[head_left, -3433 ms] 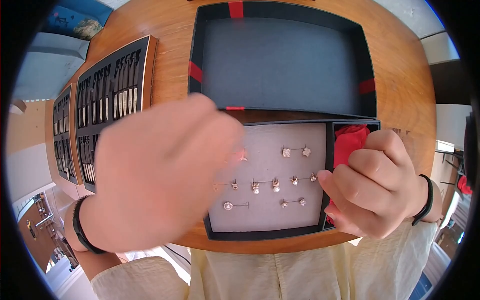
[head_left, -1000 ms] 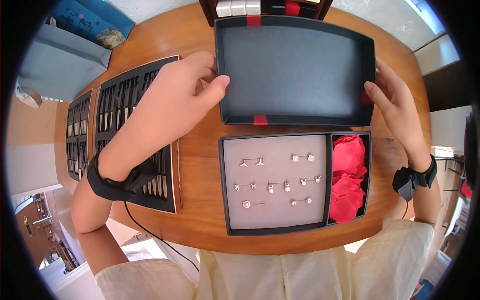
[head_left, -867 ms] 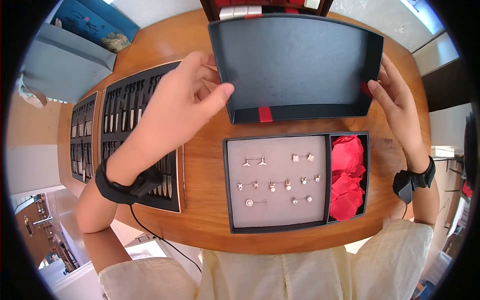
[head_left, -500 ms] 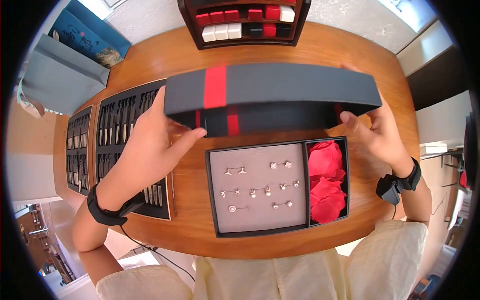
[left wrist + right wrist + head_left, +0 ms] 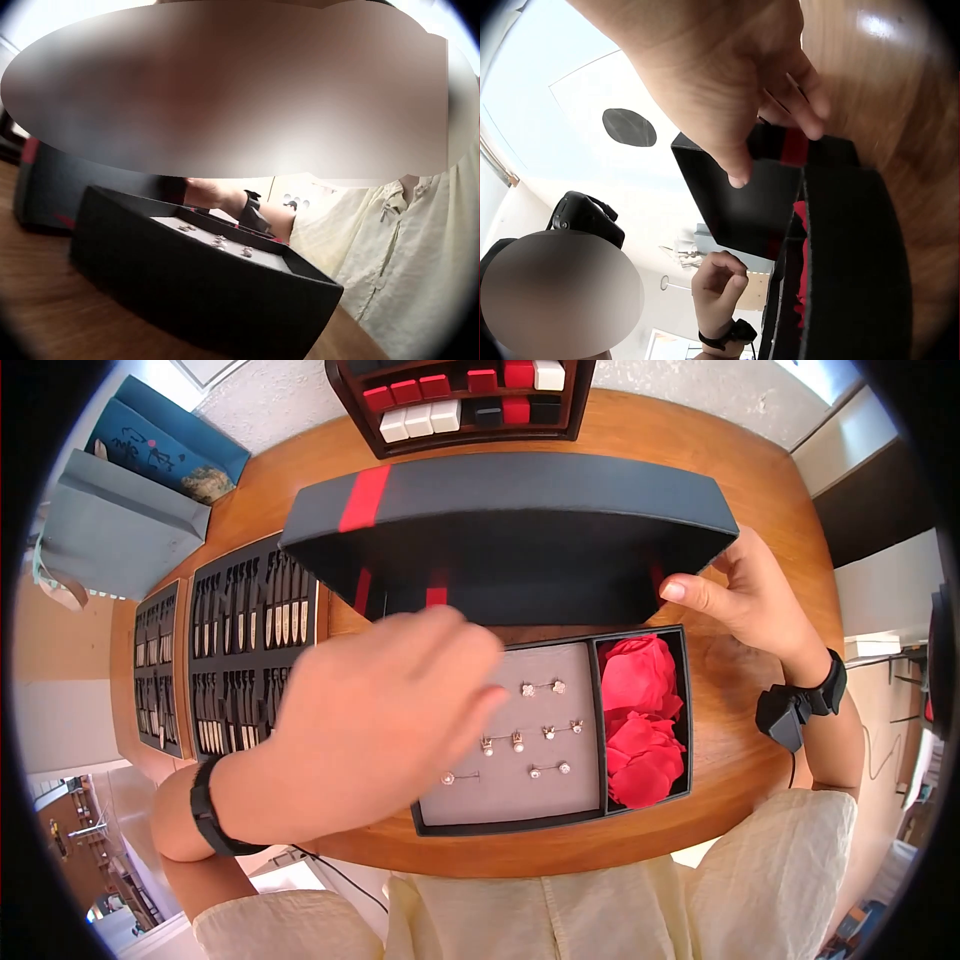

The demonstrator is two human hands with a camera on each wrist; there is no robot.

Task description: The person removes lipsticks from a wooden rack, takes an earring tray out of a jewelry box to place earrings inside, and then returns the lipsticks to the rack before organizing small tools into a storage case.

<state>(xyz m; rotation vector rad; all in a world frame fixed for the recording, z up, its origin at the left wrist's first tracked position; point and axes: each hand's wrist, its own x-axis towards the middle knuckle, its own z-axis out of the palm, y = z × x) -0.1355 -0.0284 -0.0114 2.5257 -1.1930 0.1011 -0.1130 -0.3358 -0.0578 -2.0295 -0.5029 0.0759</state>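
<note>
In the head view, a black box lid (image 5: 540, 485) with red bands stands tilted at the far side of a shallow black box (image 5: 602, 775). My right hand (image 5: 765, 600) grips the lid's right end, thumb inside its wall. The box holds a grey pad (image 5: 510, 800) with several pairs of earrings (image 5: 518, 742), and red fabric-like petals (image 5: 640, 760) in its right compartment. My left hand (image 5: 395, 710) hovers over the pad's left part, hiding some earrings. The right wrist view shows that left hand (image 5: 718, 289) loosely curled, nothing visible in it.
Two dark trays (image 5: 225, 660) of slim black-topped pieces lie at the left. Behind them stand a grey bag (image 5: 125, 525) and a blue bag (image 5: 175, 445). A dark wooden shelf (image 5: 480, 442) with small red, white and black boxes stands at the back. A cable (image 5: 340, 875) hangs near the left arm.
Both hands held the lid and tipped it from lying open side up to standing tilted. My left hand has since let go and moved over the earring pad; my right hand keeps its grip.
</note>
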